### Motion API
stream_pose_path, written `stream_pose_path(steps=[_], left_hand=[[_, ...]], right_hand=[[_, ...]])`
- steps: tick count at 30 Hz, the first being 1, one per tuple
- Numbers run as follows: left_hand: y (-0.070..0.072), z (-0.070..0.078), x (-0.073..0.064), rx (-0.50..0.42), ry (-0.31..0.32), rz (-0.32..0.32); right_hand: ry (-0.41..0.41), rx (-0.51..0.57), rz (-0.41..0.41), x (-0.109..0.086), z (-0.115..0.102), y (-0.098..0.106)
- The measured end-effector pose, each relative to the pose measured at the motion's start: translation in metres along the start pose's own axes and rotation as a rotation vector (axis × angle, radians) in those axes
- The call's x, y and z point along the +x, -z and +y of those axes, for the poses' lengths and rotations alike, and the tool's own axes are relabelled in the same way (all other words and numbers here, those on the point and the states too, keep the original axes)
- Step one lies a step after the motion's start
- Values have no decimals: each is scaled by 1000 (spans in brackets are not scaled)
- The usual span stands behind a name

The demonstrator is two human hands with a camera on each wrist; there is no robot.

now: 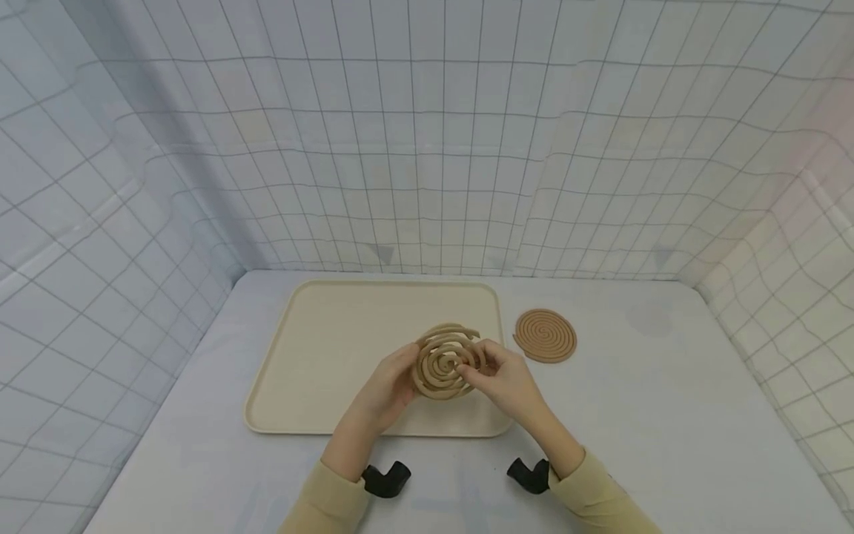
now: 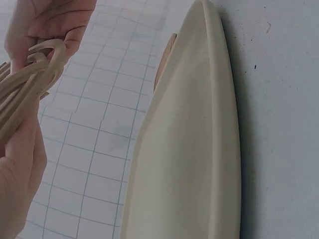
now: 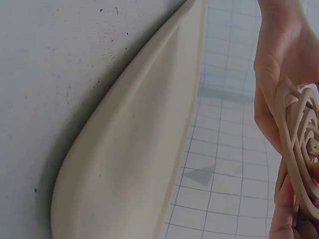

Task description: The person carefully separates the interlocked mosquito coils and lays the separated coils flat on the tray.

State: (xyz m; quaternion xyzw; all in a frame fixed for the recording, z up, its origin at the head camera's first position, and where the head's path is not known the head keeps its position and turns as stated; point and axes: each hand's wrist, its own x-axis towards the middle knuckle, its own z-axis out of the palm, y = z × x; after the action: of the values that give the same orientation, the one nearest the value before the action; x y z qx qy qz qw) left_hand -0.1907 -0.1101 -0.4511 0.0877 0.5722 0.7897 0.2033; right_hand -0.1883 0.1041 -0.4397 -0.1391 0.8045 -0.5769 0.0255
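A tan mosquito coil [image 1: 445, 363] is held up over the right half of a cream tray [image 1: 333, 356]. Its turns are spread apart and cross over one another, as the right wrist view also shows. My left hand [image 1: 394, 386] grips the left rim, its fingers partly hidden behind the coil. The right hand [image 1: 503, 378] pinches the turns on the right side, with the thumb close to the spiral's centre. In the left wrist view a curved stretch of coil [image 2: 59, 52] bends round near the right hand's fingers.
A flat brown spiral coil [image 1: 545, 336] lies on the white table [image 1: 640, 415], right of the tray. Black curved pieces [image 1: 390, 480] sit beside both wrists. White grid-patterned walls [image 1: 467, 148] enclose the table at the back and sides. Small dark specks dot the table near the tray.
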Motion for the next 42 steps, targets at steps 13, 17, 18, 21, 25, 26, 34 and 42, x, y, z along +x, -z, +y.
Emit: stream_pose_path(steps=[13,17,18,21,25,26,34,42], left_hand=[[11,-2,-2,-157,143,-78],[12,-4,-3,-110,155,-85],[12,-4,-3,-106,156,-82],[12,-6,-4,-99,145,-79],[13,-9,-3,-105,108,-67],[12,-10,-3,-109,94,-60],[10,-19,-3,-195,-3,-7],[9,-24,0,-249,-17,21]], right_hand=[[153,-152,-110,-4,-2,4],[144,-145,-136,-4,-1,3],[139,-138,-140,-4,-1,2],[119,-110,-141,-3,0,1],[76,-43,-133,-3,2,0],[66,-27,-131,-3,3,-1],[-3,51,-94,-3,4,-3],[-50,112,-134,0,-1,0]])
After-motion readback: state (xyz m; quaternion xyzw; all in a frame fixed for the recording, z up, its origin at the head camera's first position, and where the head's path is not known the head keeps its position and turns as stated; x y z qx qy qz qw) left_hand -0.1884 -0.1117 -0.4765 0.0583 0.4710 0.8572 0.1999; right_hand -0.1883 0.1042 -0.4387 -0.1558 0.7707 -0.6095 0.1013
